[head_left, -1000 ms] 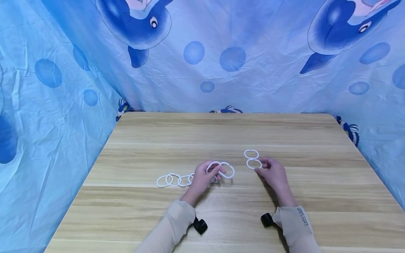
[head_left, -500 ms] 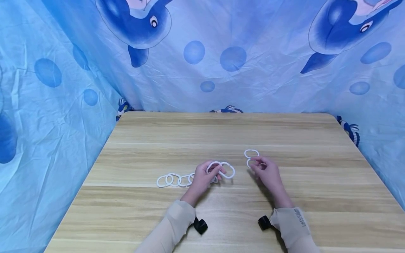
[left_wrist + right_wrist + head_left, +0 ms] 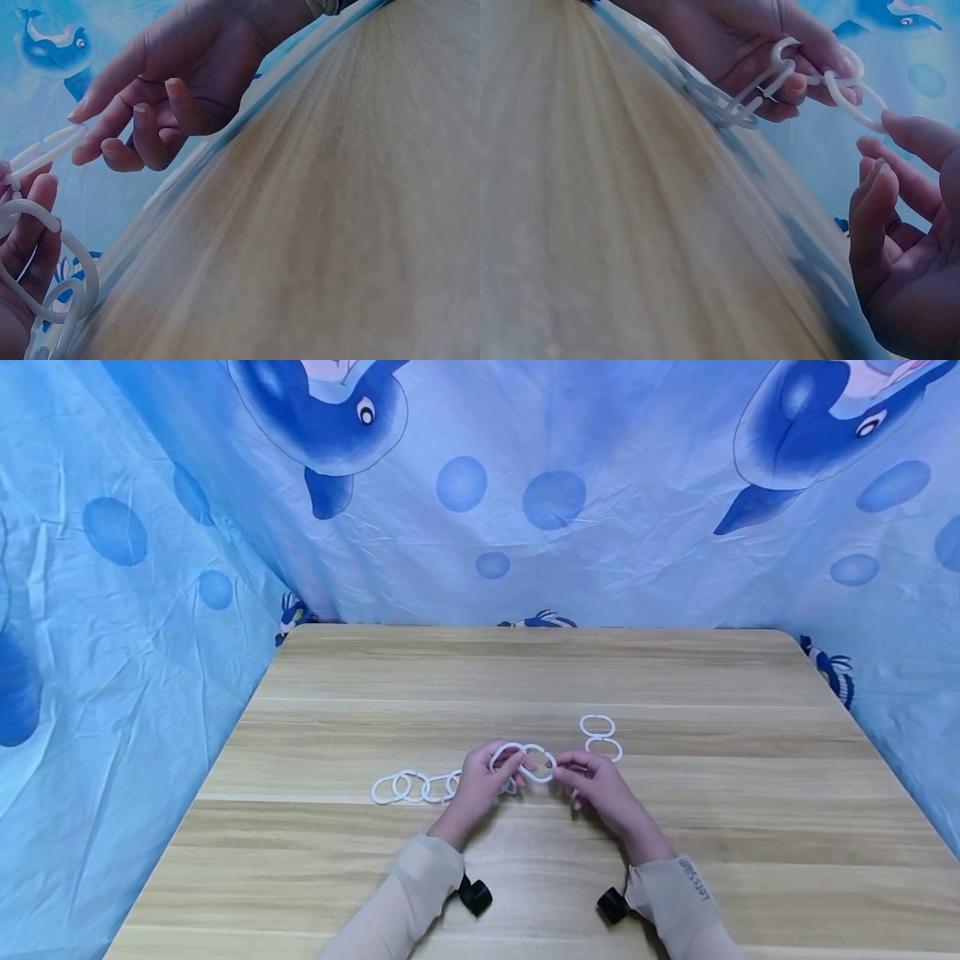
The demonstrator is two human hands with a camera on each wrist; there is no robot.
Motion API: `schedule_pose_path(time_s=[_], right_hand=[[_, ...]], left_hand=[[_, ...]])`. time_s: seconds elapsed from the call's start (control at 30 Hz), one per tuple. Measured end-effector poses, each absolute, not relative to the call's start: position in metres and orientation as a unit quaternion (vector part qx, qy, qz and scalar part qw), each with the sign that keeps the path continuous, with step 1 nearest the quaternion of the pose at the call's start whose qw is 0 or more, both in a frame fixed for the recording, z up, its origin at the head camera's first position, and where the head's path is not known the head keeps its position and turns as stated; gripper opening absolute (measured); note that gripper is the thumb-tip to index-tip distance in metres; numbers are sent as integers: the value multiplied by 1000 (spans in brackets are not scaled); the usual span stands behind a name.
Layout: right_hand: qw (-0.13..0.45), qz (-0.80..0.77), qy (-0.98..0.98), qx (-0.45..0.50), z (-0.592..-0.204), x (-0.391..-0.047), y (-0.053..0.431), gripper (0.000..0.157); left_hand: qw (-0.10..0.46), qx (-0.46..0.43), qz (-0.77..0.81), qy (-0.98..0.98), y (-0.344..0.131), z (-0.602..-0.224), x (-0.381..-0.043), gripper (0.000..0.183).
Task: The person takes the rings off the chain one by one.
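A chain of white plastic links (image 3: 372, 791) lies on the table and runs rightward under my left hand (image 3: 480, 777). Its raised end is pinched between the left thumb and fingers, and the last link (image 3: 542, 780) sticks out to the right. At that link's right edge is my right hand (image 3: 600, 787), pinching it between thumb and index finger; the other fingers are loosely bent. The right wrist view shows the right thumb on the end link (image 3: 847, 104), with the linked pieces hanging from the left hand (image 3: 780, 82). Part of the chain is hidden behind the left hand.
Two loose white links, a farther one (image 3: 597, 717) and a nearer one (image 3: 620, 750), lie beyond the right hand on the wooden table (image 3: 480, 677). A blue dolphin-print cloth (image 3: 510, 577) hangs behind the table.
My right hand has moved left from beside the two loose links to the end of the chain and taken hold of the last link. The left hand has stayed in place.
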State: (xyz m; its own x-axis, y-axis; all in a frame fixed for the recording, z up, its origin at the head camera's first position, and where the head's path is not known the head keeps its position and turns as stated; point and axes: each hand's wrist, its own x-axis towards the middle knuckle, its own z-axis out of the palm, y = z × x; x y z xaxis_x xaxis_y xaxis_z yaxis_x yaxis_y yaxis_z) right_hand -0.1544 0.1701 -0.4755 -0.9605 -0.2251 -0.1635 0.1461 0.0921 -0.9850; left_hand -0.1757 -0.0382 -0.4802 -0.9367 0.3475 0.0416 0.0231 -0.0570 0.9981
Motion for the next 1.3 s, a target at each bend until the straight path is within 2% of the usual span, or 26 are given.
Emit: schedule_pose_path(time_s=[0.23, 0.47, 0.63, 0.8, 1.03, 1.3], right_hand=[[136, -684, 717, -22, -476, -153, 168, 18], [106, -713, 693, -17, -477, -152, 166, 25], [93, -732, 675, 0, -477, -152, 164, 7], [80, -742, 665, 14, -476, -153, 163, 15], [55, -749, 659, 32, -475, -152, 162, 15], [34, -763, 645, 34, -474, -151, 162, 23]], left_hand=[[114, 136, 711, 681, -38, -481, -176, 25], [122, 136, 714, 676, -38, -479, -175, 27], [127, 128, 715, 676, -38, -478, -174, 28], [133, 122, 719, 672, -37, -476, -174, 33], [142, 122, 715, 673, -37, -475, -173, 34], [151, 136, 718, 666, -37, -478, -173, 36]])
